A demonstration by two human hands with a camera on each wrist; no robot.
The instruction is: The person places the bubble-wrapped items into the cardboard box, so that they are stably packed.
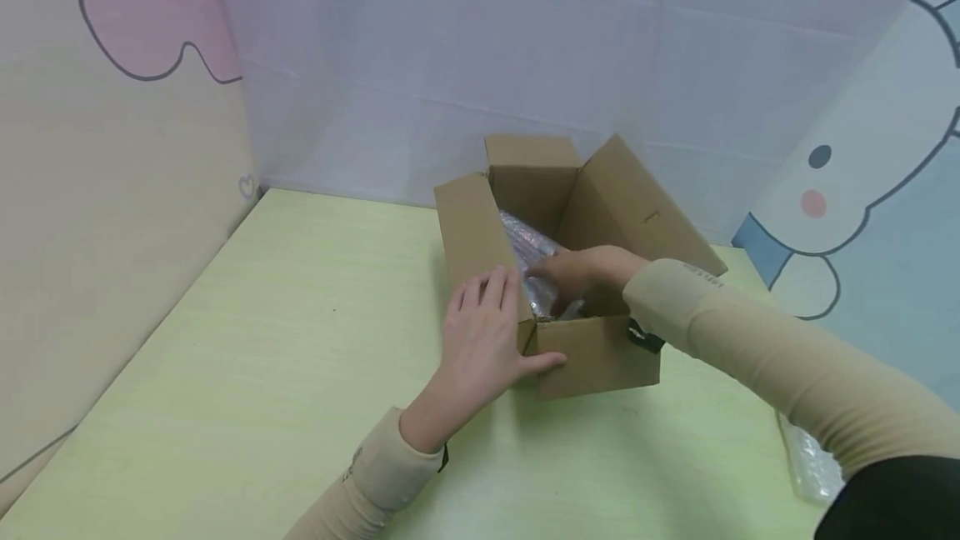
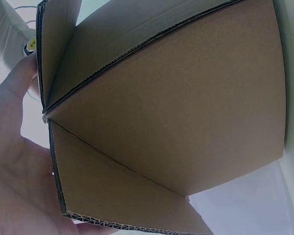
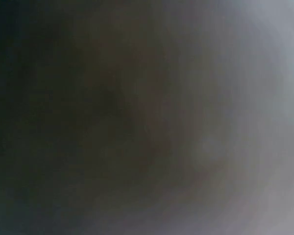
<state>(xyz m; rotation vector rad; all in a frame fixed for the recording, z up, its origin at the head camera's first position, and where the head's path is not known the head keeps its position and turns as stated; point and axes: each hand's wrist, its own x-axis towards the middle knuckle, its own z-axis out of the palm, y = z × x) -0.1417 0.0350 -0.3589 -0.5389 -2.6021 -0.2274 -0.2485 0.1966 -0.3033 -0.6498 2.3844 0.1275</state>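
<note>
An upright cardboard box (image 1: 600, 361) stands with its flaps spread, toward the back of the table. Clear bubble wrap (image 1: 521, 236) lies inside along the box's left wall; what it covers cannot be made out. My left hand (image 1: 480, 348) rests at the near left corner, its extended fingers over the left flap (image 1: 468, 223) and its thumb against the front flap. In the left wrist view, that hand (image 2: 14, 166) lies along the flap edges. My right hand (image 1: 588, 269) reaches into the box and touches the bubble wrap, fingertips partly hidden. The right wrist view is dark and blurred.
The pale yellow-green table (image 1: 300, 315) extends on both sides of the box. A strip of clear bubble packaging (image 1: 813, 461) lies at the right edge, partly behind the right sleeve. A white sheet (image 1: 525, 40) hangs behind the box, with cartoon-printed walls at both sides.
</note>
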